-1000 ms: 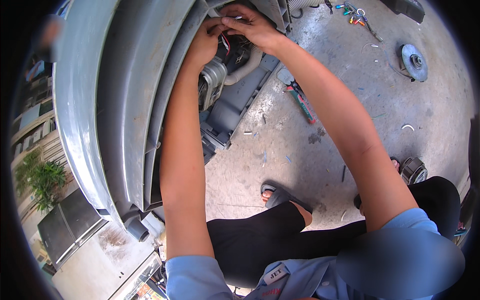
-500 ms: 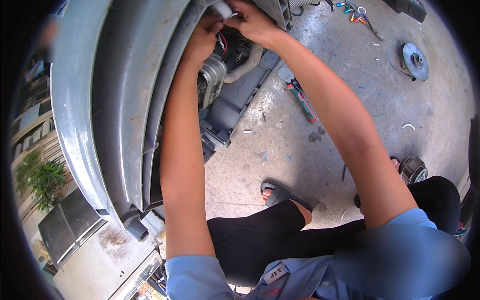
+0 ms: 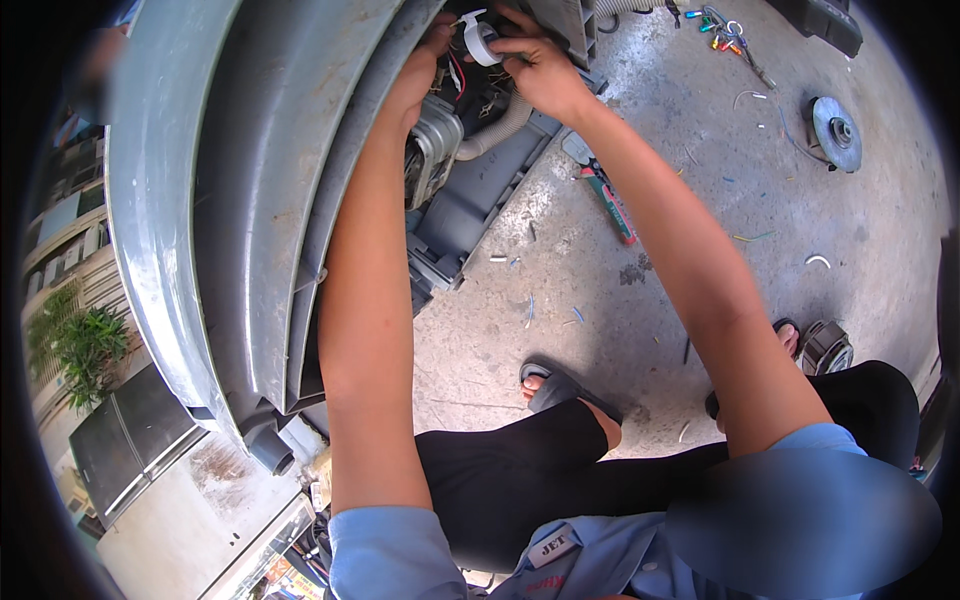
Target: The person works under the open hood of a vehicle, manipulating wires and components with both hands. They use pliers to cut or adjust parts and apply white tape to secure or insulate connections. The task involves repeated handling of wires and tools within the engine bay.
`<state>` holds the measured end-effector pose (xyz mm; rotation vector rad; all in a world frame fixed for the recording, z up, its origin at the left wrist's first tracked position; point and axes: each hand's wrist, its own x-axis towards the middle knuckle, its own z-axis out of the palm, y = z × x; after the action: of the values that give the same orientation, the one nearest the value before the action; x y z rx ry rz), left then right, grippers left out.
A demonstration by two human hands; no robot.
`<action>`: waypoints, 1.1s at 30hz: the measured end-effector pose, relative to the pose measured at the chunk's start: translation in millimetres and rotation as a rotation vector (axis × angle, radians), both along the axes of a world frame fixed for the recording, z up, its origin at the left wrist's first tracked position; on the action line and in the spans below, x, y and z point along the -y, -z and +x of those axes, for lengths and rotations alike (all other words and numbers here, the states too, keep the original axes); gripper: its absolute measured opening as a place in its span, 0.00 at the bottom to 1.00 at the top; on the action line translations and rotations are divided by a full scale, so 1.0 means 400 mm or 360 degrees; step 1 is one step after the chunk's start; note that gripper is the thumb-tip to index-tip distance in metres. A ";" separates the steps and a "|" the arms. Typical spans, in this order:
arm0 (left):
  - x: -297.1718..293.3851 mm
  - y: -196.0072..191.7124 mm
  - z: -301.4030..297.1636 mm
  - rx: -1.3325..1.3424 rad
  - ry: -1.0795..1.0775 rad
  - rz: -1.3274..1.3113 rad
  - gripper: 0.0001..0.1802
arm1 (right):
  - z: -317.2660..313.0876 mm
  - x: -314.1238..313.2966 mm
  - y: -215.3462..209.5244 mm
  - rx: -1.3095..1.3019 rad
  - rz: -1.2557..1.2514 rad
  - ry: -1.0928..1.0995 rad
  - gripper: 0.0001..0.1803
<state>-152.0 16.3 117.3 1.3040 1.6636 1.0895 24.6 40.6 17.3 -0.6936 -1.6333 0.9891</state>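
While the white tape roll (image 3: 477,46) is gripped by the right hand (image 3: 545,75) near the red wire (image 3: 460,86), whether anything is pinched by the left hand (image 3: 418,72), just beside, cannot be told.

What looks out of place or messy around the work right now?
Small scraps litter the floor, scattered in white, blue and yellow like uncleared offcuts. The white tape roll in the right grip shows nothing odd.
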 end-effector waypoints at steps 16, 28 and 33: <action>0.049 -0.041 0.088 -0.1199 0.0331 0.0351 0.13 | -0.003 0.003 -0.028 -0.0561 -0.1056 -0.0459 0.14; 0.151 0.100 0.367 0.1310 -0.1635 0.0365 0.16 | 0.005 0.041 -0.088 0.0137 -0.0422 -0.0032 0.13; 0.140 0.129 0.345 0.1332 -0.1393 0.0179 0.22 | 0.062 0.034 -0.072 0.0569 0.0215 -0.0101 0.20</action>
<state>-14.1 -39.5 65.6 0.0085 1.4780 1.8994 49.5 26.8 46.2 -0.7614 -2.0241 0.8222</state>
